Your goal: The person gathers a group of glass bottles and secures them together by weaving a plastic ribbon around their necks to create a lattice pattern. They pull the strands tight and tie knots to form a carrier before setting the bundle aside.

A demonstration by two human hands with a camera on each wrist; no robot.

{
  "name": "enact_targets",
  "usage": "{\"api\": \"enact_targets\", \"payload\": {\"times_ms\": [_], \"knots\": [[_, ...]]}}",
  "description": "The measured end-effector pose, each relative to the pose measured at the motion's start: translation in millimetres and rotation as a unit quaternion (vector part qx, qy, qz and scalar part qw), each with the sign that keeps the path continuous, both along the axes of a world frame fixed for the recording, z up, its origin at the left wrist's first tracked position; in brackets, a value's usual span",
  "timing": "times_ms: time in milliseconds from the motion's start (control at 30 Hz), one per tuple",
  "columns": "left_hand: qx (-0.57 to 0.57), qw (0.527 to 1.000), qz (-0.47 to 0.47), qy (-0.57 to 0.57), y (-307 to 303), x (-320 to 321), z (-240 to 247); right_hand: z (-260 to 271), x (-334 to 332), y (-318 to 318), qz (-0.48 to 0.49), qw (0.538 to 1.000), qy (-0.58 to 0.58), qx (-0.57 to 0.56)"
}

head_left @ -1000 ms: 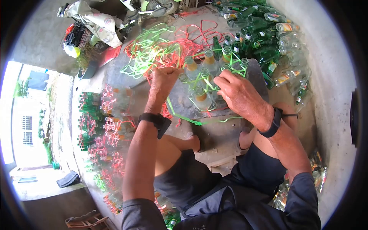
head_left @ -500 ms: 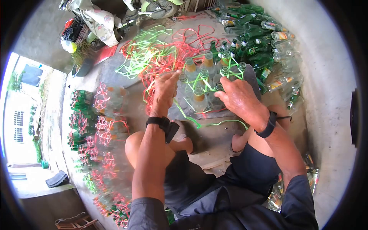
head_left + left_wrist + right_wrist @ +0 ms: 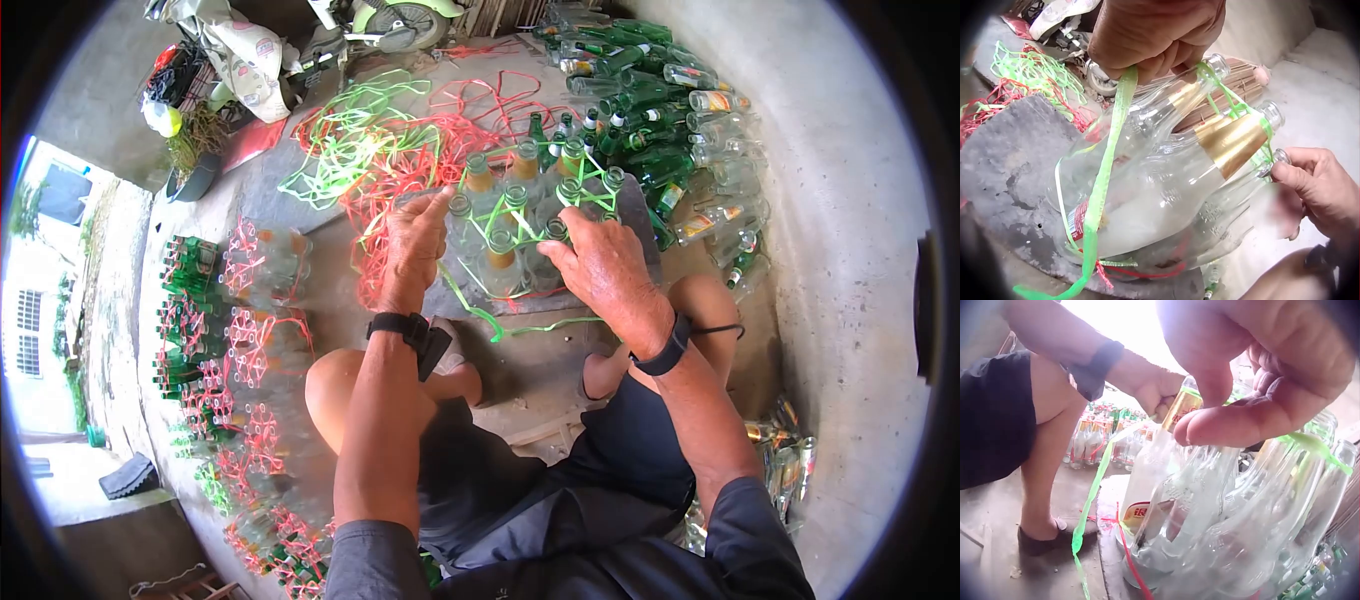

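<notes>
A cluster of clear glass bottles (image 3: pixel 500 262) with gold neck labels stands together on a dark slab (image 3: pixel 1010 156). Light green plastic strap (image 3: pixel 517 240) criss-crosses between their necks. My left hand (image 3: pixel 413 245) is at the left edge of the cluster, beside a bottle mouth; its curled fingers grip the green strap end (image 3: pixel 1105 187), which hangs down past the bottles. At the front right, my right hand (image 3: pixel 605 265) pinches a bottle (image 3: pixel 1279 159) at its mouth between thumb and fingers. Red strap (image 3: pixel 1154 273) runs round the bottles low down.
Tangled green and red strap (image 3: pixel 365 140) lies behind on the left. Green and clear bottles (image 3: pixel 650 110) are heaped along the right wall. Strapped bundles of bottles (image 3: pixel 260 340) stand in rows at left. A parked two-wheeler (image 3: pixel 400 25) is at the back.
My right hand has drawn back slightly from over the necks to the front right bottle mouth, uncovering more strap. The left hand stays by the left bottle. The head view has shifted a little.
</notes>
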State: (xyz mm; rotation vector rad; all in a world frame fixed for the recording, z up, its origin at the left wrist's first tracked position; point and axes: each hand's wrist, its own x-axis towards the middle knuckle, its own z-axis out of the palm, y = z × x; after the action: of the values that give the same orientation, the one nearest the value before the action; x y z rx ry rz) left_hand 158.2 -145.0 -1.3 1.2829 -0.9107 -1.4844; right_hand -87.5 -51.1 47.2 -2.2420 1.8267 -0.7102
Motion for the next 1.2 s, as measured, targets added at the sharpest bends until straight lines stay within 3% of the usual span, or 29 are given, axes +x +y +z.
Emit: {"api": "enact_targets", "payload": {"times_ms": [333, 667, 800, 867, 900, 1133, 1167, 1200], "knots": [[-0.005, 1.000, -0.005, -0.012, 1, 0, -4, -10, 15, 6, -0.073, 0.997, -0.032, 0.010], [-0.040, 0.992, 0.040, -0.114, 24, -4, -7, 2, -2, -7, -0.038, 0.998, 0.019, 0.035], [-0.052, 0.991, 0.071, -0.104, 57, -12, -4, 7, -23, -24, 0.020, 0.999, 0.045, 0.008], [-0.068, 0.987, 0.125, -0.076, 73, -25, -8, 7, -39, -40, 0.096, 0.995, 0.036, 0.007], [-0.063, 0.987, 0.132, -0.063, 78, -28, -16, 13, -41, -45, 0.098, 0.992, 0.078, 0.016], [-0.096, 0.972, 0.200, -0.075, 127, -82, -9, 40, -54, -72, 0.144, 0.985, 0.048, 0.078], [-0.096, 0.976, 0.186, -0.068, 130, -84, -8, 27, -60, -74, 0.184, 0.982, 0.045, -0.018], [-0.095, 0.976, 0.186, -0.066, 130, -83, -8, 25, -59, -70, 0.184, 0.982, 0.047, -0.017]]}}
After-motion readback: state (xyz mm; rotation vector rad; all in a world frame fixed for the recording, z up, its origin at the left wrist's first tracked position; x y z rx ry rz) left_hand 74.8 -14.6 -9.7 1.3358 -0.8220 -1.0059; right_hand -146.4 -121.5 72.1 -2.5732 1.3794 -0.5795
